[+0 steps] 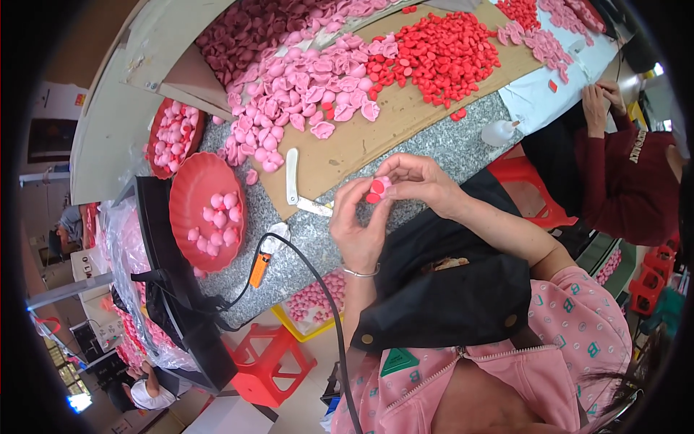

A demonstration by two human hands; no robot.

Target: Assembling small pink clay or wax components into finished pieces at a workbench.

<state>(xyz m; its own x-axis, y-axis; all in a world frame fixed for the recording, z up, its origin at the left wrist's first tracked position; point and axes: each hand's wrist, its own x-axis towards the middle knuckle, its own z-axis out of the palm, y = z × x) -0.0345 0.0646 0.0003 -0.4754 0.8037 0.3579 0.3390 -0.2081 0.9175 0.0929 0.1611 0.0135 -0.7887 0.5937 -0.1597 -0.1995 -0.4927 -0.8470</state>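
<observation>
Both hands meet over the near edge of the speckled worktop. Between their fingertips is a small pink rounded piece with red oval parts at its left side. My left hand, with a bangle at the wrist, pinches it from the left. My right hand grips it from the right with thumb and fingers. Just left of the hands a folding knife with a pale handle lies opened. Beyond them, a heap of red oval pieces and a heap of pink cupped pieces lie on cardboard.
A red scalloped bowl with pink balls sits at the left, another red bowl behind it. An orange-and-black device lies near a black cable. A white squeeze bottle stands at right. A co-worker's hands are farther right.
</observation>
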